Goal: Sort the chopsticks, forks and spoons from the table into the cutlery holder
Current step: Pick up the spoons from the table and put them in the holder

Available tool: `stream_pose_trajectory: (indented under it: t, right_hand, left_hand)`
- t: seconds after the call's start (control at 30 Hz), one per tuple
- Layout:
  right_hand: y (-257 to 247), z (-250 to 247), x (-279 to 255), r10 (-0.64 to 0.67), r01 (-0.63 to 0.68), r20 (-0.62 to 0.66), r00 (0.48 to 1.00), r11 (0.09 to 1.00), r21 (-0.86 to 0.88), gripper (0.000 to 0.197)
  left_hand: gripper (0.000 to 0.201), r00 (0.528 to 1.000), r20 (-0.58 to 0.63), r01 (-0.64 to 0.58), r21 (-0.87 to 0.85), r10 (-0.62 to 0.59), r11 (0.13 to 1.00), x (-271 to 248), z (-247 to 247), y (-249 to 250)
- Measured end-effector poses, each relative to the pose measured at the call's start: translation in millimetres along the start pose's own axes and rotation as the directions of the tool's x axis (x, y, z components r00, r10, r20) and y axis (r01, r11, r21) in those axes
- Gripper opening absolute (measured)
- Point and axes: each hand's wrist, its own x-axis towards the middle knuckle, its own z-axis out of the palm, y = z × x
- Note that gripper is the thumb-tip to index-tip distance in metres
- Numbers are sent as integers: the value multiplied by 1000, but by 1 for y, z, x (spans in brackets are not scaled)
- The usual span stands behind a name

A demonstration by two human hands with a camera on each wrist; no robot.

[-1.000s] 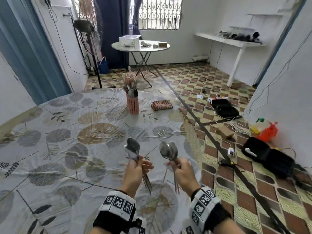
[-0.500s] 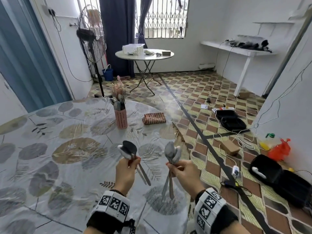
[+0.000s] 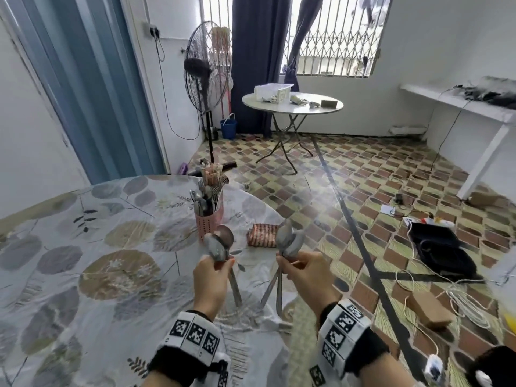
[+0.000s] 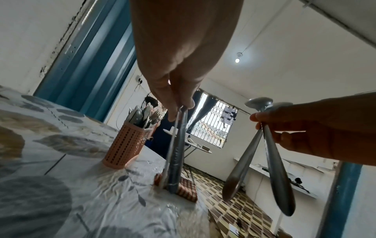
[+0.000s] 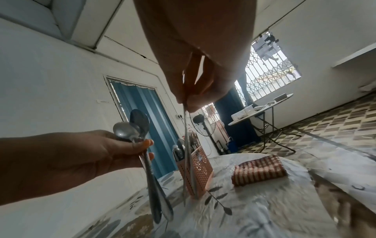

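My left hand [image 3: 213,270] grips two metal spoons [image 3: 220,244] upright, bowls up, handles [image 4: 177,154] hanging down to the tablecloth. My right hand [image 3: 300,270] holds another two spoons [image 3: 289,240] the same way, their handles [image 4: 272,162] splayed apart below the fingers. The pink perforated cutlery holder [image 3: 208,223] stands on the table just beyond the left hand, packed with spoons, forks and chopsticks [image 3: 210,174]. It also shows in the left wrist view as the holder [image 4: 128,145] and in the right wrist view as the holder [image 5: 198,169].
A folded red striped cloth [image 3: 262,235] lies right of the holder near the table's edge [image 3: 279,219]. The floral tablecloth [image 3: 97,261] spreads to the left. Beyond are a tiled floor, a standing fan [image 3: 208,76], a small round table [image 3: 291,103] and cables on the floor.
Both hands with their spoons have moved forward toward the holder, which now sits closer and more central. My head view has tilted up.
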Motion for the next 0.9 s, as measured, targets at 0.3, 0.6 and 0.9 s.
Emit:
stream_pose_trajectory:
  t: [0.3,0.6,0.9]
  right_hand:
    - [-7,-1,96,-97,87,72,993,987,133,13]
    - [-7,-5,206,-141,91,288,947,980,179,18]
    - [21,31,287,-124,76,427,896,989,129,44]
  left_hand:
    - [20,952,-299,-34,111,66,993,50,7,29]
    - [28,749,-656,-2,133,90,991,96,47,76]
    - [33,548,-836,106,46,-20,993,130,80,91]
